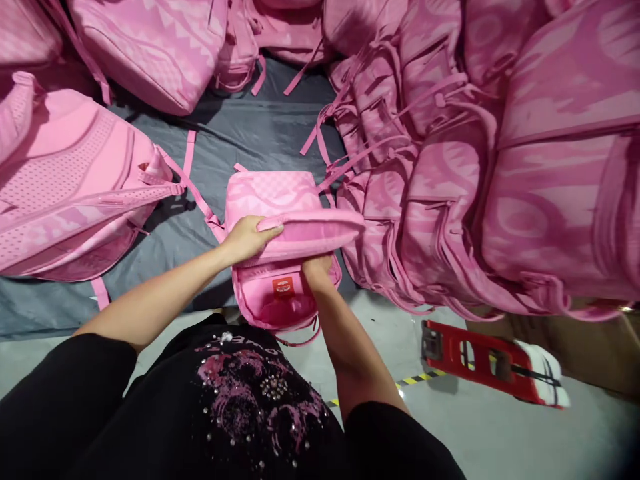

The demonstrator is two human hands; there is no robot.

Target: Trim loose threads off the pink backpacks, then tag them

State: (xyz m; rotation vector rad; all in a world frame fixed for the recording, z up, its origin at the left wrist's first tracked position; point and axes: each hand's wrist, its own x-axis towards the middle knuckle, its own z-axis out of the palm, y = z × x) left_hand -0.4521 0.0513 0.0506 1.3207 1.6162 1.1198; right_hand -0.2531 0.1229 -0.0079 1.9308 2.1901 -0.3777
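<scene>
A pink patterned backpack stands unzipped in front of me on a dark grey sheet. My left hand grips the edge of its opened front flap, fingers curled over the rim. My right hand reaches into the open compartment just below the flap, and its fingers are hidden inside. An orange label shows on the pink lining of the compartment.
Many more pink backpacks are heaped at the right, at the left and along the top. The dark grey sheet covers the floor between them. A red hand truck lies on the grey concrete floor at lower right.
</scene>
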